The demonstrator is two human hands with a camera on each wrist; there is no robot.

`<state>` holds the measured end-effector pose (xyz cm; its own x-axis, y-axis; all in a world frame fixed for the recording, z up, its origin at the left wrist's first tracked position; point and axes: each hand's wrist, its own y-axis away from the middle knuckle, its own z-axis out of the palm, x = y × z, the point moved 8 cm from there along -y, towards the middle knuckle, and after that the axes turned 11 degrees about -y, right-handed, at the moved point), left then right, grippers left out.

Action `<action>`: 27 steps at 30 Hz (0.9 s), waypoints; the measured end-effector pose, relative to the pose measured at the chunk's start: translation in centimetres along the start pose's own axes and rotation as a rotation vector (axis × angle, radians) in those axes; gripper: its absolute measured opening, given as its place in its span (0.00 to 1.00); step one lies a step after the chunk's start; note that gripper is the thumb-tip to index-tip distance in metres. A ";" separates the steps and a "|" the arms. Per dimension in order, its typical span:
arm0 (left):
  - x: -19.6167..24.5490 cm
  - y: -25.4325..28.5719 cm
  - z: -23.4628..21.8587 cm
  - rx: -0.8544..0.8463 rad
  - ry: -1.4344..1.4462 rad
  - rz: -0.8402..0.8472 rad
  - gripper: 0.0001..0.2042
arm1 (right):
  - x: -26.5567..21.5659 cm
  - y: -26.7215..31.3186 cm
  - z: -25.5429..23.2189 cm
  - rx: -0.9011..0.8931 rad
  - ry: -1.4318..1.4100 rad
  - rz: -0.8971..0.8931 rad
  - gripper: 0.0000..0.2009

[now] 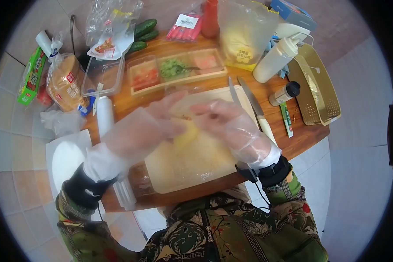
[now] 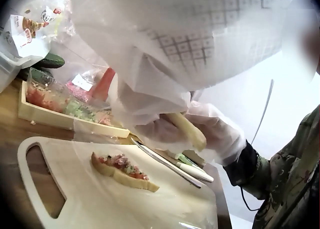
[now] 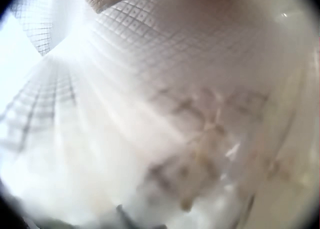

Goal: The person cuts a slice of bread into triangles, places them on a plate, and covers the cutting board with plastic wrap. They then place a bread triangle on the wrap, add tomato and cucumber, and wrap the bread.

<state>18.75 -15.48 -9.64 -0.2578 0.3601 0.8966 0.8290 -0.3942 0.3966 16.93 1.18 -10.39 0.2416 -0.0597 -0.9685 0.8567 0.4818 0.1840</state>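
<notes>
Both hands wear clear plastic gloves and meet above the white cutting board [image 1: 170,174]. Between them is a pale yellow bread slice [image 1: 186,136], its edge also visible in the left wrist view [image 2: 187,131]. My left hand [image 1: 150,124] grips it from the left, fingers blurred. On the other side my right hand [image 1: 229,126] pinches it with curled fingers, partly hidden by the glove. Below the hands, another piece of bread topped with diced filling [image 2: 125,174] lies on the board. The right wrist view is mostly blurred glove.
Behind the board stands a wooden tray [image 1: 179,82] with diced red, green and pink fillings. Two knives, one with a white handle [image 1: 267,130], lie at the board's right. Bagged bread [image 1: 65,83], a white bottle [image 1: 275,60] and a basket [image 1: 305,87] stand around.
</notes>
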 end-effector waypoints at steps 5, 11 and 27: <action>1.6 0.2 -0.7 -0.008 -0.295 -0.020 0.36 | 1.3 -0.6 0.4 -0.071 -0.041 0.090 0.14; -1.2 -2.1 -1.7 -0.052 -0.024 0.024 0.23 | 0.0 -0.9 -0.8 0.162 -0.163 -0.094 0.20; -1.4 -4.7 -3.0 -0.134 -0.344 -0.023 0.16 | 2.6 -2.5 -1.2 0.111 -0.023 0.087 0.23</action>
<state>13.67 -16.69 -12.18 -0.0748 0.6246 0.7773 0.7469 -0.4814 0.4587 14.82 0.88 -13.59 0.3268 -0.0425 -0.9441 0.8768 0.3863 0.2862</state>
